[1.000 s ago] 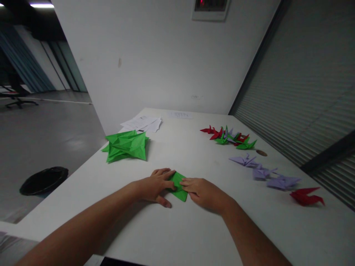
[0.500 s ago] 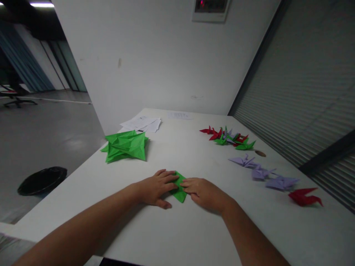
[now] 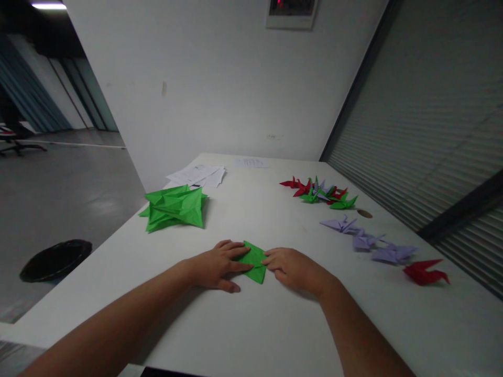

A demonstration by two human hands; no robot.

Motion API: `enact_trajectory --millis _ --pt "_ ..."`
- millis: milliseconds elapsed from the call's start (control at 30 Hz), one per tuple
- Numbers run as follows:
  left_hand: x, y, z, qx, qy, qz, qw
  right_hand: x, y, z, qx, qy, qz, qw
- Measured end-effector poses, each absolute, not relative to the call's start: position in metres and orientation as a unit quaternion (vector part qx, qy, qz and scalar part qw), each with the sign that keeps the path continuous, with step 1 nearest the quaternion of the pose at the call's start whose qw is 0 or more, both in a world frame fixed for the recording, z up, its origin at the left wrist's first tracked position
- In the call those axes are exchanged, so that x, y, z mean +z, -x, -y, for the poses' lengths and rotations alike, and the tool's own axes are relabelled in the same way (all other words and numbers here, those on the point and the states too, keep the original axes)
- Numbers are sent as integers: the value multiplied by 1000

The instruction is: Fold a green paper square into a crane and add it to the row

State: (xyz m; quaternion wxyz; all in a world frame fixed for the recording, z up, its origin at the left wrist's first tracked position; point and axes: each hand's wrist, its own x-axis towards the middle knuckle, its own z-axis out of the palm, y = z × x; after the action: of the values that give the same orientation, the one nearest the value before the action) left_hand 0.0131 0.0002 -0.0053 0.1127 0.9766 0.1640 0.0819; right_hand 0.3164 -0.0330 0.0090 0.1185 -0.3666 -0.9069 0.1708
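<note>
Fingers (image 3: pixel 238 267) of the left hand (image 3: pixel 214 267) lie spread wide and flat, reaching over the folded green paper (image 3: pixel 256 256) from its 9 o'clock side, while the thumb rests well apart from them on the tabletop, toward 8 o'clock. The right hand (image 3: pixel 293 268) comes in from 3 o'clock, its fingers narrow and bunched together, the tips touching the paper's right edge; whether they pinch that edge or only press on it, I cannot tell. Folded small, the paper lies flat on the white table (image 3: pixel 255 330) between the two hands; take it as the clock's centre, with 12 toward the far wall (image 3: pixel 223 78). At 10 o'clock, near the table's left edge, sit stacked green sheets (image 3: pixel 176 207), their corners sticking out unevenly. Loose white papers (image 3: pixel 200 173) overlap at 11, just beyond that stack, and one pale sheet (image 3: pixel 251 163) lies at 12, near the wall. Red, green and purple paper cranes (image 3: pixel 312 195) crowd together at 2. Between 2 and 3 shows a brown oval patch (image 3: pixel 364 213); three purple cranes (image 3: pixel 365 241) run in a row toward 3, where a red crane (image 3: pixel 422 274) ends the line. Off the table at 9 stands a black-lined bin (image 3: pixel 74 243).
</note>
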Motion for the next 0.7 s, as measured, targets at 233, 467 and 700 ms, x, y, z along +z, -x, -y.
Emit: enact_trajectory --millis 233,467,700 --pt "-5 -13 1 78 -976 -175 108 15 -316 34 170 357 912 110" --pt "-3 -14 6 121 -968 -189 114 31 -303 43 185 344 909 144" --pt "0 -18 7 130 -963 -221 82 23 -300 41 200 332 906 170"
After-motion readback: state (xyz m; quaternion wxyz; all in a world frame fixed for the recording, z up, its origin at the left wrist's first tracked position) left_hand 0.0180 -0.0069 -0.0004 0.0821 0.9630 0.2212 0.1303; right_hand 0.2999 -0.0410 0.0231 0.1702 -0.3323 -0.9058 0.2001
